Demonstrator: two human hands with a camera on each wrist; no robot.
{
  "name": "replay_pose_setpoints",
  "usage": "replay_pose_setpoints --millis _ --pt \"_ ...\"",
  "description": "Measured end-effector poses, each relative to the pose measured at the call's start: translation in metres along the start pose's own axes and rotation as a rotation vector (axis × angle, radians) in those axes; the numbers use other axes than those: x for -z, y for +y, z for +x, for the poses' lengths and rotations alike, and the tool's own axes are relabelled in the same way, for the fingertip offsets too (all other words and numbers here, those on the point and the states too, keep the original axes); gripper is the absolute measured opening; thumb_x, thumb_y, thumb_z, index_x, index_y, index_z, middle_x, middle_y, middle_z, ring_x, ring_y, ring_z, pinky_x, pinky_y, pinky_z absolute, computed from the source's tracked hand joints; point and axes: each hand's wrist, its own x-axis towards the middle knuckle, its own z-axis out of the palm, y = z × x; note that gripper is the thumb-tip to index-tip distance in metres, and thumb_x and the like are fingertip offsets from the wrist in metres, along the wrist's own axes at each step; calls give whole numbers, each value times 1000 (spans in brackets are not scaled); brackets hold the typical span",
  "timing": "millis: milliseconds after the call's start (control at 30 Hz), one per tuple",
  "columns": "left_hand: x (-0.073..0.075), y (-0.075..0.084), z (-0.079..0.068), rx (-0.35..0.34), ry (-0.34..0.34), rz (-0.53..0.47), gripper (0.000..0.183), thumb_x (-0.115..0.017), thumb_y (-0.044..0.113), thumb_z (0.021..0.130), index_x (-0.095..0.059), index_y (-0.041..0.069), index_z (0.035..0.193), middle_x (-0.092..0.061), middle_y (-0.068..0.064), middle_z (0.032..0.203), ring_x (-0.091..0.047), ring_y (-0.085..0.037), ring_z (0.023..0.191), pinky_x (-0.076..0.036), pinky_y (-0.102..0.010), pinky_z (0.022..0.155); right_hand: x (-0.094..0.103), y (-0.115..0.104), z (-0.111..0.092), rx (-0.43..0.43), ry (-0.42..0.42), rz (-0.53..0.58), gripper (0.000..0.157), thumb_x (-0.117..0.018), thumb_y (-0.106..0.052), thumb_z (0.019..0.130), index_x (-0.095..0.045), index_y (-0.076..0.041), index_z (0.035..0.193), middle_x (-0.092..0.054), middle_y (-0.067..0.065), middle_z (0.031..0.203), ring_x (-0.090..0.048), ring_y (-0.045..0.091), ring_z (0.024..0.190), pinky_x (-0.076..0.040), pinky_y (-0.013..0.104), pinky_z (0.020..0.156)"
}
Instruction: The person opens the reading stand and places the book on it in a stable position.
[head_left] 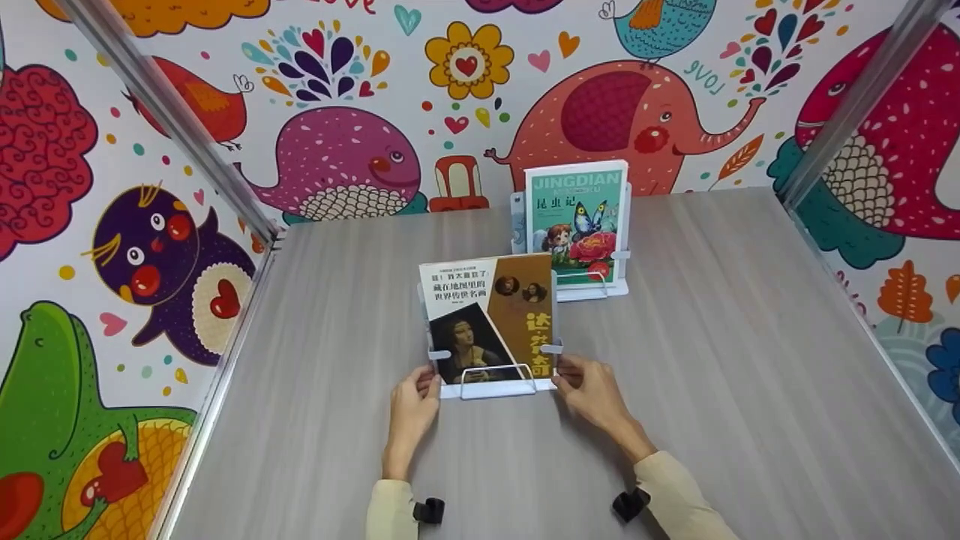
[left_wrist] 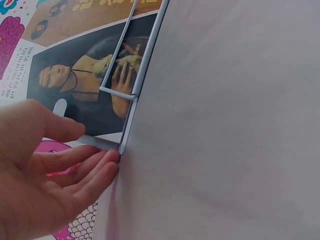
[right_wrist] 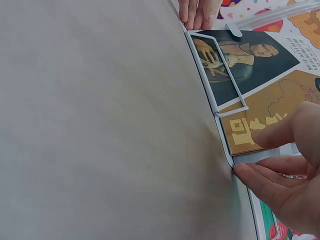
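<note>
A white book stand [head_left: 498, 388] stands on the table, tilted back, bearing a brown and white book [head_left: 517, 315] with a portrait of a woman on its cover. A wire loop and two side clips lie across the book's front. My left hand [head_left: 415, 401] holds the stand's lower left corner; in the left wrist view its thumb [left_wrist: 67, 129] is on the front side and the fingers are at the edge. At the lower right corner, my right hand [head_left: 596, 394] grips the stand the same way, thumb and fingers [right_wrist: 260, 182] on either side of the edge.
Behind and to the right, a second white stand [head_left: 592, 291] bears a green book [head_left: 577, 225] with a butterfly on it. Walls with cartoon animals and metal rails [head_left: 217, 390] border the grey wood-grain table [head_left: 330, 315]. A black wrist strap [head_left: 429, 511] is near the left sleeve.
</note>
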Motion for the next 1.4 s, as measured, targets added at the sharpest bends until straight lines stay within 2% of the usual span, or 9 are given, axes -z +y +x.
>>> replay_pose_setpoints --millis 300,467,700,1067,1200,1400 --pt "15 -4 3 34 45 53 25 -64 6 95 -71 -10 113 -75 -21 101 -73 -31 93 -61 -41 84 -11 -6 1 60 -88 1 44 -73 2 86 -64 9 129 -75 20 111 -74 30 100 -61 41 87" --pt "22 -6 2 62 59 36 27 -63 6 96 -70 -10 116 -75 -23 104 -72 -31 95 -61 -40 84 -15 -9 1 69 -148 14 51 -72 -1 89 -57 10 136 -71 22 122 -71 33 110 -57 43 97" --pt "27 -12 2 81 82 30 26 -62 4 95 -71 -9 115 -75 -22 104 -72 -32 96 -60 -41 86 -22 -12 2 74 -206 35 55 -71 -3 90 -51 13 140 -66 26 129 -68 35 117 -52 44 102" --pt "34 -10 11 83 66 139 32 -62 10 96 -68 -8 122 -75 -22 108 -73 -34 100 -59 -45 90 -32 -19 10 139 -261 -58 60 -71 -8 92 -48 9 144 -55 26 144 -58 36 130 -51 48 105" --pt "32 -10 18 87 64 153 38 -63 12 96 -65 -9 128 -75 -22 110 -73 -33 101 -58 -46 92 -36 -23 18 109 -287 -81 64 -71 -11 92 -45 9 147 -48 26 150 -52 37 136 -47 51 109" --pt "27 -11 31 112 54 109 46 -66 14 94 -60 -6 135 -71 -23 121 -71 -34 111 -56 -45 98 -43 -24 31 44 -327 -107 74 -72 -13 92 -35 7 153 -34 28 158 -41 40 144 -37 52 117"
